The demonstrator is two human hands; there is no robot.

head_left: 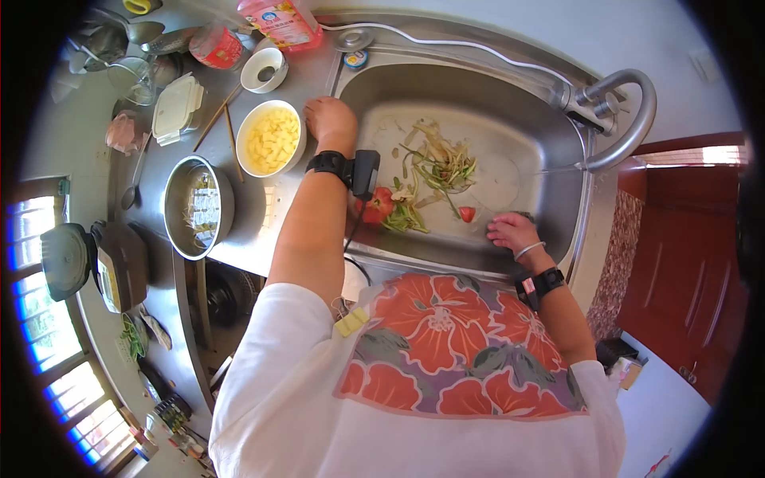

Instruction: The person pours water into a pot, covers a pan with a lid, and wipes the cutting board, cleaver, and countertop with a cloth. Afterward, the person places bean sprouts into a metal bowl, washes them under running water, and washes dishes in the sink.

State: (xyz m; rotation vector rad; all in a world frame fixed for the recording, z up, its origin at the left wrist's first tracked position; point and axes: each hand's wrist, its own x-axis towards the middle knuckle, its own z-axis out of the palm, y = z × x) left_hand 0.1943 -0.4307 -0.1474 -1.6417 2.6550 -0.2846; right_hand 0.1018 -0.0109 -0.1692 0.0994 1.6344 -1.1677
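My left hand [331,122] is over the sink's left rim, beside a white bowl [272,140] of diced yellow pieces. Its fingers are curled under, and whatever they hold, if anything, is hidden. Low over the right side of the steel sink [510,119], my right hand [514,233] has its fingers stretched out and slightly apart. A small red piece [467,213] lies to the left of its fingertips. A dark thing [524,215], too unclear to name, shows just behind that hand. Peelings and green scraps [442,163] lie on the sink floor, with a larger red piece [378,205] near my left forearm.
A metal bowl [225,209], chopsticks [233,143], a small white bowl [264,71] and a lidded container [177,110] stand on the left counter. A pink bottle [283,24] is at the back. The curved faucet [637,119] rises at the right.
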